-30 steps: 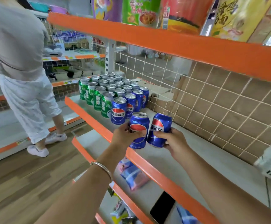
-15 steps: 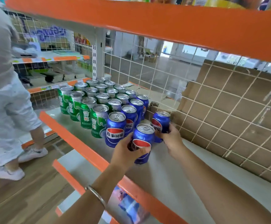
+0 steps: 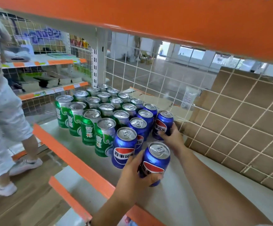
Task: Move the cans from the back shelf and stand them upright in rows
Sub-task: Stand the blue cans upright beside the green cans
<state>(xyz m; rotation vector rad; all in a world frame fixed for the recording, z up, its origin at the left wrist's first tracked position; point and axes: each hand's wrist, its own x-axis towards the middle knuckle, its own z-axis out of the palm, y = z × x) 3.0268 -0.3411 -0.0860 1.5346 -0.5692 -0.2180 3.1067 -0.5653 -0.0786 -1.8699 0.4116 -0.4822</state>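
The left hand [image 3: 132, 173] grips a blue Pepsi can [image 3: 157, 160], upright at the shelf [image 3: 173, 201]; whether the can rests on the shelf is unclear. Beyond it, the right hand [image 3: 171, 137] curls round a second blue Pepsi can [image 3: 162, 123], upright beside the blue row [image 3: 139, 126]. Green cans [image 3: 90, 126] stand in rows left of both hands.

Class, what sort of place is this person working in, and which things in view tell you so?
Probably a shop or supermarket aisle: orange-edged shelves with a wire-mesh back, stocked with upright rows of green cans and blue cans.
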